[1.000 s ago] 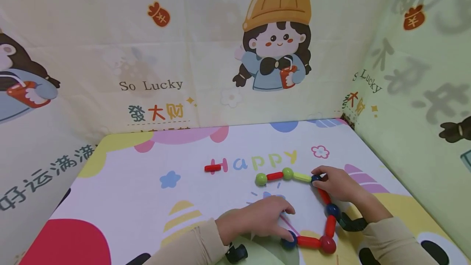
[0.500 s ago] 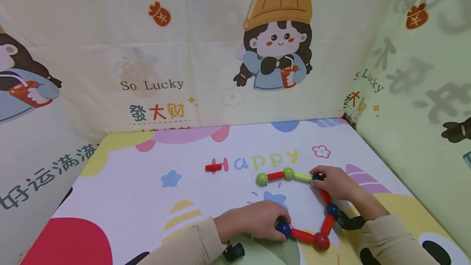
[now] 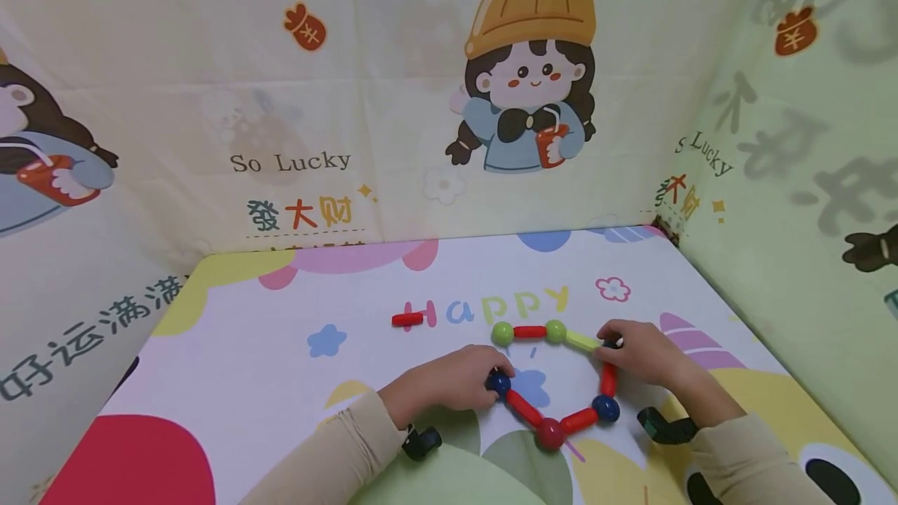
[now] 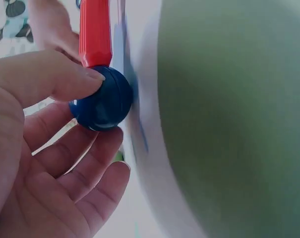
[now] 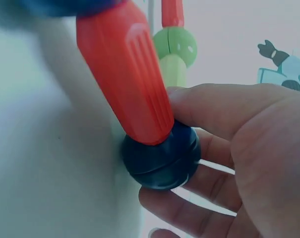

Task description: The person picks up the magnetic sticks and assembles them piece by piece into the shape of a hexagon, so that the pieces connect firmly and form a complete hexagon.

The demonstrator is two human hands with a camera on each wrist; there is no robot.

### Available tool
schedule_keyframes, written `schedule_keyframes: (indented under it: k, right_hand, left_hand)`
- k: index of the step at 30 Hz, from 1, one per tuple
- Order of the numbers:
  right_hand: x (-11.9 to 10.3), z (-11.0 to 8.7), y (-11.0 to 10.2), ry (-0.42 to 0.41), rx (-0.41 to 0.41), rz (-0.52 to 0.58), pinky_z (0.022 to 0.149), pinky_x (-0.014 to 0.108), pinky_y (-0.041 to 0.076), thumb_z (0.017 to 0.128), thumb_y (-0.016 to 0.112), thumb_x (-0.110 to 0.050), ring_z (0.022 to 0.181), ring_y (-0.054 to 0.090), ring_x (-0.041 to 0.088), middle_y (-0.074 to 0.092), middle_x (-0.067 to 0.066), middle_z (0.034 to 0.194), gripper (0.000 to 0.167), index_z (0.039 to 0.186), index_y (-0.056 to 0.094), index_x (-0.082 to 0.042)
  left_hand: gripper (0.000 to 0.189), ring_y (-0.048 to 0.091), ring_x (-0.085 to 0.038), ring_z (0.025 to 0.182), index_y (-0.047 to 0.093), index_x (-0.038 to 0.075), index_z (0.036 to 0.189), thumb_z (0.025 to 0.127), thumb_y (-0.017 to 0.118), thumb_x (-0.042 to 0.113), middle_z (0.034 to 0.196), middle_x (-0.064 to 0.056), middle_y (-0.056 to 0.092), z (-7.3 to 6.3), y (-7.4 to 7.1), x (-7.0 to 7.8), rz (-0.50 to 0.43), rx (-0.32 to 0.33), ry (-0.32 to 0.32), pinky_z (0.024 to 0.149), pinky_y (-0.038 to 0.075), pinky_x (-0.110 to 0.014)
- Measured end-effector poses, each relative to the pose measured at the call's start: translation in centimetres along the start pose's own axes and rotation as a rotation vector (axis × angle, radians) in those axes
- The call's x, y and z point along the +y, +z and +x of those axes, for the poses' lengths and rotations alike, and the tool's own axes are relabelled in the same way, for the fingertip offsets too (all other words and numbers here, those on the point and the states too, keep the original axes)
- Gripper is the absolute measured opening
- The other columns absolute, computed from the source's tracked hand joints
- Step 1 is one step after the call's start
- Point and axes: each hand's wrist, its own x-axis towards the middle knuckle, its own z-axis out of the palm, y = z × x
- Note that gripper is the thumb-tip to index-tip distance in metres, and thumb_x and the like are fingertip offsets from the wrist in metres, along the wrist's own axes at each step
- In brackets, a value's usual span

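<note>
A bent chain of balls and rods, which look like magnetic building pieces, lies on the patterned tabletop. My left hand [image 3: 452, 376] pinches the blue ball [image 4: 104, 99] at its near-left end, thumb on one side and fingers on the other. From there a red rod [image 3: 524, 408] leads to a red ball [image 3: 549, 434], then another red rod [image 3: 579, 420] and a blue ball [image 3: 606, 409]. My right hand [image 3: 641, 351] holds the dark blue corner ball [image 5: 162, 161]. Beyond it run a yellow-green rod [image 3: 581, 342], a green ball [image 3: 556, 331], a red rod [image 3: 529, 332] and the end green ball [image 3: 502, 333].
A loose red rod [image 3: 407, 319] lies apart from the chain, to its left over the printed letters. Printed cloth walls [image 3: 393, 100] rise behind and beside the table. Each wrist carries a small black device [image 3: 422, 443].
My left hand has taken hold of the end blue ball and moved it up and leftward, toward the end green ball. The red ball and lower rods swung left with it. My right hand stays nearly still.
</note>
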Motion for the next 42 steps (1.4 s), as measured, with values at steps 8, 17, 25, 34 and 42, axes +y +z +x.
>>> schedule_keyframes:
  k: [8,17,25,34,42]
  right_hand:
    - [-0.8,-0.2,0.2,0.05,-0.022,-0.032,0.068,0.036,0.053,0.087,0.076,-0.029,0.075,0.055,0.018,0.064,0.002,0.086,0.03,0.102,0.069,-0.004]
    - [-1.2,-0.3,0.5,0.067,-0.05,-0.029,0.061,0.033,0.048,0.088,0.074,-0.028,0.069,0.054,0.017,0.061,0.002,0.082,0.027,0.1,0.068,-0.005]
    - [-0.8,-0.1,1.2,0.018,-0.017,0.012,0.064,0.031,0.05,0.088,0.074,-0.026,0.073,0.054,0.016,0.062,0.001,0.086,0.03,0.106,0.067,-0.003]
    - [-1.0,0.1,1.3,-0.008,0.009,0.051,0.064,0.031,0.05,0.088,0.075,-0.023,0.074,0.055,0.017,0.064,0.002,0.088,0.031,0.109,0.066,-0.002]
    - [-1.0,0.2,1.3,0.023,0.01,0.047,0.063,0.031,0.05,0.089,0.074,-0.022,0.072,0.055,0.017,0.063,0.003,0.087,0.031,0.111,0.065,-0.001]
  left_hand:
    - [0.035,0.053,-0.013,0.107,0.066,0.016,0.125,0.092,0.072,0.013,0.12,0.002,0.059,0.3,-0.8,-0.8,-0.032,0.083,-0.095,0.085,0.053,-0.025]
    - [0.033,0.054,-0.018,0.115,0.066,0.012,0.126,0.093,0.07,0.011,0.124,-0.003,0.059,1.0,-1.0,-1.8,-0.019,0.206,-0.144,0.089,0.053,-0.03]
    - [0.034,0.053,-0.023,0.121,0.066,0.013,0.127,0.093,0.07,0.014,0.13,-0.005,0.058,0.1,-2.1,-3.1,-0.071,0.261,-0.17,0.094,0.052,-0.037]
    - [0.029,0.058,-0.028,0.11,0.067,0.005,0.121,0.092,0.07,0.009,0.123,-0.012,0.063,-2.8,-4.5,-6.7,0.037,0.405,-0.209,0.099,0.048,-0.043]
    - [0.033,0.058,-0.026,0.099,0.066,0.002,0.121,0.09,0.075,0.009,0.106,-0.01,0.064,-3.2,-5.1,-8.7,0.157,0.372,-0.35,0.092,0.052,-0.039]
